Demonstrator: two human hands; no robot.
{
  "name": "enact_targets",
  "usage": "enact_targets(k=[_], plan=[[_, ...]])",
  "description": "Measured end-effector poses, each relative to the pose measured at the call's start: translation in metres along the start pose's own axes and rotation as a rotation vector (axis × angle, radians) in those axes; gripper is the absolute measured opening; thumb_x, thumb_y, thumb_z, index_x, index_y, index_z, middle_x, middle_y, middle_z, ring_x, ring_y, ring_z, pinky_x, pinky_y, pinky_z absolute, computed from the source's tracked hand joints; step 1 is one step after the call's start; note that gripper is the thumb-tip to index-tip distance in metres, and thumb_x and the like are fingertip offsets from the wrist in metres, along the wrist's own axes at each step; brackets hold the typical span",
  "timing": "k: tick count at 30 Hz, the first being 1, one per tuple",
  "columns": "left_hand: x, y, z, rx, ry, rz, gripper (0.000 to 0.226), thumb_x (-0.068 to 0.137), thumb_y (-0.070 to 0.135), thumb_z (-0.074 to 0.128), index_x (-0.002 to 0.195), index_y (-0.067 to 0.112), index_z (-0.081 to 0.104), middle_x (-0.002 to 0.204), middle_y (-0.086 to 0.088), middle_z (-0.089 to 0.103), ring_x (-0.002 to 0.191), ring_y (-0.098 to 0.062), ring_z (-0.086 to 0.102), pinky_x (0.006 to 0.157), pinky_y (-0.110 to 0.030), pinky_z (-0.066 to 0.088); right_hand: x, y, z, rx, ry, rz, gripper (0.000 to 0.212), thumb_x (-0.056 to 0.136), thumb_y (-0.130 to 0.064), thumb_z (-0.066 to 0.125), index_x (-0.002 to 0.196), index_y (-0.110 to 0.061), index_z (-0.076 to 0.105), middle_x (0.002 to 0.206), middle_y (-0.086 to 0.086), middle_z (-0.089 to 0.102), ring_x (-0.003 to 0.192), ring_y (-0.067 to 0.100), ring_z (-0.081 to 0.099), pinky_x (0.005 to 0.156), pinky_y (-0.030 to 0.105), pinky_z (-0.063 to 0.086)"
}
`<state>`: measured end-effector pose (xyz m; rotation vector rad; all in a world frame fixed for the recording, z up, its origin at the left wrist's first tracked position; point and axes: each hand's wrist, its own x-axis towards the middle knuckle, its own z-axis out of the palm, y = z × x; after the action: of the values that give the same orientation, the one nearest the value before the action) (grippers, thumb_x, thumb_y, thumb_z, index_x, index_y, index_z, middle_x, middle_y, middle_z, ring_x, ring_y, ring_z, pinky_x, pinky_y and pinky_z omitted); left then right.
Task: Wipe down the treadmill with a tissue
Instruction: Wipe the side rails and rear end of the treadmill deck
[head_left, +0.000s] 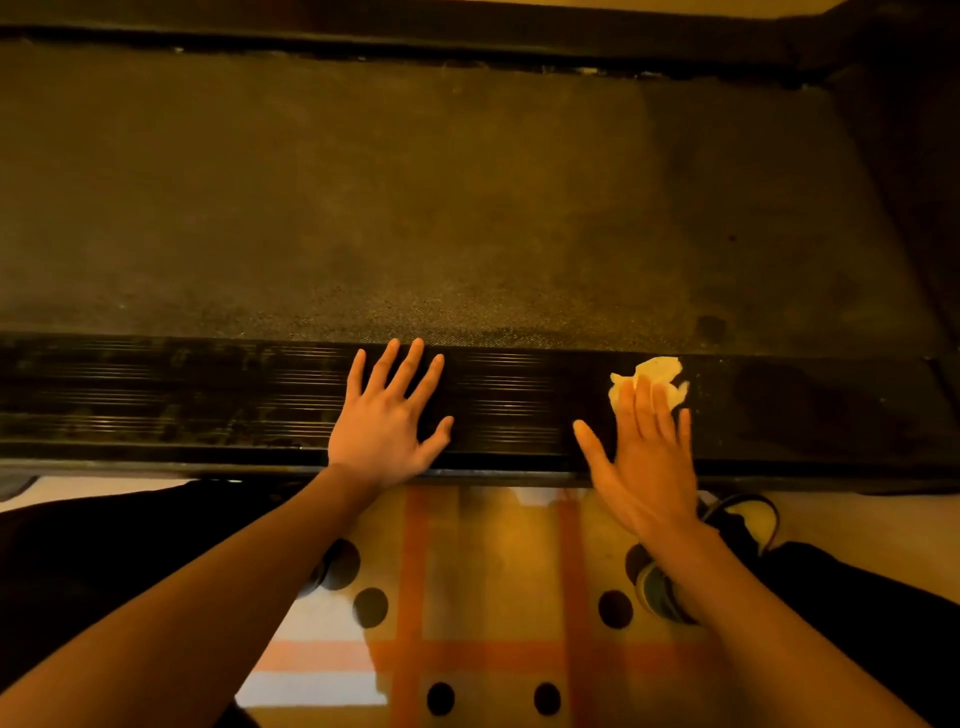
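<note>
While left hand (387, 418) lies splayed on ribbed treadmill rail (208, 395), right hand (647, 460) flat on crumpled tissue (658, 371)

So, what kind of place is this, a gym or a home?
Most likely a room in a home, not a gym: a treadmill with a dusty belt and ribbed side rail stands beside a patterned rug with stripes and dark dots.

Treadmill (467, 208) fills view: dark textured belt (363, 182), dusty and speckled, stretching across. Black ribbed side rail (208, 395) along near edge, smudged at left. Tissue (657, 371) pale, crumpled, lying on rail toward right, partly under straight fingertips of right hand (649, 457).
</note>
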<state>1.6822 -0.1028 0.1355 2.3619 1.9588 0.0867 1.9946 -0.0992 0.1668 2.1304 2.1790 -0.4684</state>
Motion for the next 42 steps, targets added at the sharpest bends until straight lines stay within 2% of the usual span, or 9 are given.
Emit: enact_targets(k=[5,8,12,16,22,27,30,35,42], plan=[[0.000,0.000,-0.001,0.011,-0.017,-0.007,0.078,0.100,0.068,0.029,0.164,0.023,0.028,0.170,-0.009,0.023,0.158,-0.035,0.016,0.125,-0.062,0.012,-0.034,-0.095,0.027,0.042,-0.046,-0.290,0.099,0.090,-0.084,-0.009,0.166,-0.020,0.000,0.173,0.001,-0.012,0.157,0.019,-0.023,0.129,0.049,-0.005],[-0.001,-0.002,-0.001,0.016,-0.005,0.001,0.077,0.100,0.066,0.031,0.163,0.023,0.029,0.170,-0.010,0.025,0.157,-0.036,0.018,0.125,-0.062,0.013,-0.035,-0.058,0.025,-0.049,-0.045,-0.348,0.093,0.092,-0.083,-0.008,0.166,-0.027,0.000,0.173,-0.004,-0.011,0.157,0.013,-0.021,0.129,0.050,-0.005],[0.000,0.000,-0.001,0.008,0.008,0.000,0.076,0.100,0.065,0.031,0.162,0.021,0.032,0.168,-0.011,0.028,0.157,-0.037,0.020,0.125,-0.063,0.014,-0.028,0.028,0.007,-0.057,0.040,-0.117,0.098,0.091,-0.083,-0.009,0.167,-0.024,0.008,0.174,-0.002,-0.002,0.159,0.013,-0.011,0.129,0.051,-0.005],[0.000,0.002,-0.002,0.005,0.008,-0.004,0.076,0.099,0.065,0.032,0.162,0.021,0.032,0.168,-0.012,0.029,0.156,-0.038,0.021,0.125,-0.063,0.014,-0.033,-0.023,0.017,0.098,0.082,0.038,0.102,0.090,-0.085,-0.008,0.166,-0.019,0.009,0.174,0.006,0.001,0.160,0.021,-0.011,0.129,0.054,0.000],[-0.001,0.002,-0.003,0.011,0.000,-0.002,0.076,0.100,0.065,0.031,0.163,0.022,0.030,0.169,-0.011,0.027,0.157,-0.037,0.020,0.125,-0.063,0.013,-0.052,-0.055,0.032,-0.040,-0.001,-0.332,0.092,0.096,-0.082,0.003,0.166,-0.022,0.005,0.174,-0.001,-0.008,0.159,0.016,-0.016,0.129,0.053,0.003],[-0.001,0.002,-0.003,0.016,0.018,0.003,0.076,0.099,0.064,0.030,0.161,0.020,0.034,0.167,-0.013,0.030,0.155,-0.038,0.023,0.124,-0.064,0.015,-0.049,0.054,0.016,-0.064,0.070,-0.059,0.094,0.096,-0.080,0.005,0.166,-0.019,0.013,0.174,0.001,0.001,0.161,0.018,-0.005,0.129,0.056,0.006],[0.000,0.003,-0.003,0.006,0.013,-0.005,0.076,0.099,0.064,0.030,0.161,0.020,0.035,0.168,-0.012,0.030,0.156,-0.038,0.022,0.124,-0.064,0.015,-0.047,0.013,0.027,0.033,0.108,0.043,0.099,0.095,-0.082,0.005,0.166,-0.014,0.015,0.174,0.007,0.003,0.161,0.024,-0.005,0.129,0.056,0.007],[-0.001,0.003,-0.005,0.020,-0.007,-0.010,0.077,0.099,0.066,0.028,0.163,0.022,0.031,0.169,-0.010,0.027,0.156,-0.037,0.020,0.125,-0.063,0.013,-0.057,-0.080,0.049,-0.021,0.027,-0.410,0.092,0.098,-0.080,0.017,0.166,-0.021,0.003,0.174,0.002,-0.009,0.159,0.020,-0.017,0.129,0.050,-0.005],[0.000,0.003,-0.004,0.021,0.017,0.002,0.077,0.099,0.065,0.030,0.161,0.020,0.035,0.167,-0.012,0.031,0.155,-0.040,0.022,0.124,-0.065,0.015,-0.034,0.095,0.009,-0.445,0.008,-0.627,0.085,0.101,-0.070,0.032,0.166,-0.019,0.014,0.172,0.010,0.017,0.160,0.031,0.006,0.125,0.055,0.017]])
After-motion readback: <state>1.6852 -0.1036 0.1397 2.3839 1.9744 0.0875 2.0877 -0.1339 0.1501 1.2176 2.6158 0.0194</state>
